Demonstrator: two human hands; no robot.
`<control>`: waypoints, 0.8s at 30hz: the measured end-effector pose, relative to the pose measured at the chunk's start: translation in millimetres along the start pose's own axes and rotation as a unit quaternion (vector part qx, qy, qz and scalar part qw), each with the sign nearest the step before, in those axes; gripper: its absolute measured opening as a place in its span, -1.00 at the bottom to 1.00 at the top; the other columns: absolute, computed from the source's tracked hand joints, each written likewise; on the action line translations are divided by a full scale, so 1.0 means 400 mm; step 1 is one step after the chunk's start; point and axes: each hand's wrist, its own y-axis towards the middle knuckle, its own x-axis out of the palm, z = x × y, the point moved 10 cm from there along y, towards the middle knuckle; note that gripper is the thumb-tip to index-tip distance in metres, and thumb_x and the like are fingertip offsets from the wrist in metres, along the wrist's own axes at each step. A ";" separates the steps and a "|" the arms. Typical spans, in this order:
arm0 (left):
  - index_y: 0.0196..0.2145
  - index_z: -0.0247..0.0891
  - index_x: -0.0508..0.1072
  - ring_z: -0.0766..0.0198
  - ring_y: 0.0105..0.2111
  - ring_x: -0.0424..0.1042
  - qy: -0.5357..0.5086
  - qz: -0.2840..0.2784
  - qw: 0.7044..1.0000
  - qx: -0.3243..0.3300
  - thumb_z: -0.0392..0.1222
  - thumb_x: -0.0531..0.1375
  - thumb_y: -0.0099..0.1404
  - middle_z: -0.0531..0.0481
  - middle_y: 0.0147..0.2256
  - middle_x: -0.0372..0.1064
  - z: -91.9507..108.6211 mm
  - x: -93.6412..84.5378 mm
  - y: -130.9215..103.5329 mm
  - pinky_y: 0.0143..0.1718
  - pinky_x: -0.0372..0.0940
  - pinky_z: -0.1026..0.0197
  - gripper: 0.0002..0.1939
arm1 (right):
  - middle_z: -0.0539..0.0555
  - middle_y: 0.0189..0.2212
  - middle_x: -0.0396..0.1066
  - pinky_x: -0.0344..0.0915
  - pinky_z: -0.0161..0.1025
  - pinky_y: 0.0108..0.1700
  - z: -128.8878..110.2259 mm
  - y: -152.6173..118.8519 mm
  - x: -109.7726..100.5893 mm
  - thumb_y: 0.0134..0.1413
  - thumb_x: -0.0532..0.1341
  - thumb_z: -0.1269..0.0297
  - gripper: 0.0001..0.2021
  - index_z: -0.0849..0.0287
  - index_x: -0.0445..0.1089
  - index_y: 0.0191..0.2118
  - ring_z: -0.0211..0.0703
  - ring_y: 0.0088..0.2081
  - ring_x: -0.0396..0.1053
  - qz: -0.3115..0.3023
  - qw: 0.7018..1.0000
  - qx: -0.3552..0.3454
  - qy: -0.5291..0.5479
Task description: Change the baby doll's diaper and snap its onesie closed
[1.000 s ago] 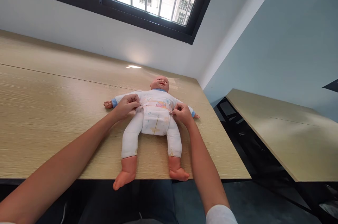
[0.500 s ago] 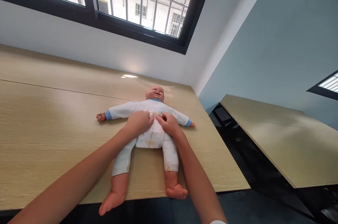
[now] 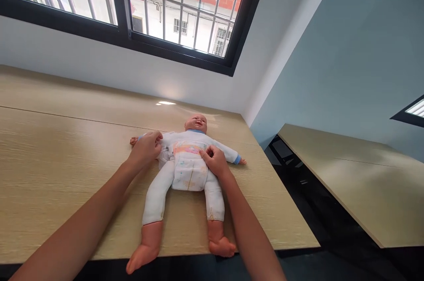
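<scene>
A baby doll [image 3: 154,199] in a white top with blue cuffs and white leg covers lies on its back, feet over the table's front edge. Around its hips is a white diaper [image 3: 188,172] with a pink-orange waistband. My left hand [image 3: 145,148] is over the doll's arm at the left, fingers curled at the diaper's thin, crumpled side flap [image 3: 165,155]. At the waistband's right end, my right hand [image 3: 216,161] pinches the diaper's edge between thumb and forefinger.
The doll lies on a light wood table [image 3: 66,175] against a white wall under a barred window [image 3: 182,11]. Beyond a dark gap at the right stands another wood-topped table [image 3: 351,175].
My left hand has moved left from the middle of the waist to the diaper's side, uncovering the pink-orange band. My right hand has shifted slightly right. The view has tilted up a little.
</scene>
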 end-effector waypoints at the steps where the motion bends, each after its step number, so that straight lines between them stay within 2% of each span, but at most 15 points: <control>1: -0.12 -0.21 0.46 0.05 -0.04 0.50 -0.043 0.014 0.999 0.024 -0.21 0.12 0.24 -0.13 -0.08 0.54 0.021 -0.001 -0.002 -0.06 0.33 0.12 -0.74 | -0.07 -0.53 0.28 0.09 -0.26 -0.35 -0.001 0.000 0.000 0.18 0.22 -0.02 -0.66 0.13 0.26 -0.44 -0.22 -0.44 0.20 0.001 1.000 -0.002 -0.001; 2: -0.08 -0.21 0.45 0.08 -0.01 0.49 -0.098 0.018 0.994 0.050 -0.15 0.12 0.30 -0.12 -0.04 0.53 0.047 0.005 -0.005 -0.01 0.34 0.12 -0.74 | -0.07 -0.53 0.28 0.09 -0.26 -0.35 -0.003 0.000 0.001 0.19 0.21 0.00 -0.67 0.13 0.26 -0.44 -0.22 -0.44 0.20 -0.001 1.000 -0.006 -0.004; 4: 0.02 -0.21 0.43 0.06 0.02 0.49 -0.209 -0.012 0.973 0.098 0.03 0.15 0.37 -0.13 0.00 0.50 0.104 0.036 -0.016 0.03 0.37 0.10 -0.63 | -0.06 -0.53 0.29 0.09 -0.26 -0.35 -0.007 0.001 0.004 0.21 0.17 0.06 -0.70 0.13 0.27 -0.44 -0.21 -0.44 0.20 -0.007 1.000 -0.016 -0.012; 7: 0.16 -0.22 0.39 -0.05 0.11 0.43 -0.239 -0.074 0.959 0.131 0.25 0.26 0.29 -0.21 0.10 0.43 0.162 0.092 -0.035 0.09 0.37 0.00 -0.36 | -0.06 -0.51 0.31 0.09 -0.27 -0.35 -0.001 0.006 0.002 0.21 0.14 0.11 -0.75 0.13 0.25 -0.44 -0.22 -0.43 0.22 -0.017 0.999 -0.010 -0.042; 10: 0.20 -0.26 0.37 -0.11 0.14 0.38 -0.218 -0.086 0.965 0.115 0.32 0.32 0.20 -0.27 0.16 0.36 0.162 0.117 -0.040 0.12 0.35 -0.05 -0.20 | -0.06 -0.52 0.31 0.07 -0.28 -0.37 0.028 0.011 -0.028 0.17 0.12 0.19 -0.79 0.12 0.23 -0.46 -0.23 -0.44 0.22 -0.014 0.996 0.026 -0.088; 14: 0.22 -0.30 0.37 -0.15 0.16 0.35 -0.215 -0.080 0.969 0.089 0.36 0.36 0.12 -0.29 0.15 0.34 0.139 0.120 -0.035 0.20 0.28 -0.11 -0.11 | -0.08 -0.62 0.20 -0.02 -0.26 -0.40 0.083 0.004 -0.099 0.02 0.17 0.32 -0.78 0.11 0.15 -0.57 -0.23 -0.50 0.13 0.011 0.987 0.081 -0.141; 17: 0.23 -0.29 0.36 -0.10 0.00 0.43 -0.240 -0.097 0.964 0.060 0.36 0.38 0.08 -0.22 0.02 0.42 0.126 0.121 -0.033 0.05 0.36 -0.09 -0.07 | -0.06 -0.64 0.19 -0.01 -0.24 -0.38 0.111 -0.005 -0.153 -0.03 0.20 0.36 -0.78 0.11 0.16 -0.60 -0.20 -0.49 0.14 0.048 0.974 0.123 -0.182; 19: 0.14 -0.26 0.44 -0.02 -0.12 0.47 -0.272 -0.124 0.953 0.058 0.34 0.38 0.09 -0.13 -0.09 0.47 0.134 0.115 -0.036 -0.07 0.39 -0.02 -0.18 | -0.01 -0.55 0.32 0.09 -0.24 -0.33 0.087 -0.005 -0.174 0.02 0.23 0.31 -0.83 0.13 0.26 -0.52 -0.16 -0.42 0.24 0.082 0.975 0.111 -0.172; 21: -0.03 -0.23 0.53 0.02 -0.16 0.47 -0.307 -0.144 0.937 0.079 0.31 0.37 0.13 -0.07 -0.17 0.51 0.154 0.096 -0.042 -0.13 0.39 0.05 -0.36 | 0.07 -0.33 0.46 0.23 -0.24 -0.23 0.023 -0.002 -0.170 0.10 0.28 0.17 -0.83 0.16 0.38 -0.34 -0.10 -0.26 0.38 0.096 0.989 0.055 -0.101; 23: -0.13 -0.22 0.57 0.05 -0.19 0.48 -0.352 -0.172 0.915 0.097 0.28 0.35 0.19 -0.05 -0.21 0.53 0.179 0.076 -0.052 -0.19 0.38 0.10 -0.47 | 0.14 -0.08 0.50 0.33 -0.20 -0.06 -0.067 -0.004 -0.139 0.09 0.34 0.03 -0.64 0.16 0.44 -0.10 -0.03 -0.04 0.42 0.060 0.998 -0.012 -0.003; 24: -0.13 -0.21 0.58 0.06 -0.21 0.49 -0.374 -0.186 0.903 0.101 0.29 0.30 0.24 -0.05 -0.23 0.54 0.189 0.067 -0.058 -0.23 0.39 0.12 -0.49 | 0.15 0.00 0.48 0.34 -0.18 0.02 -0.115 -0.012 -0.113 0.04 0.39 0.00 -0.54 0.14 0.44 0.00 -0.01 0.05 0.41 0.018 0.999 -0.035 0.031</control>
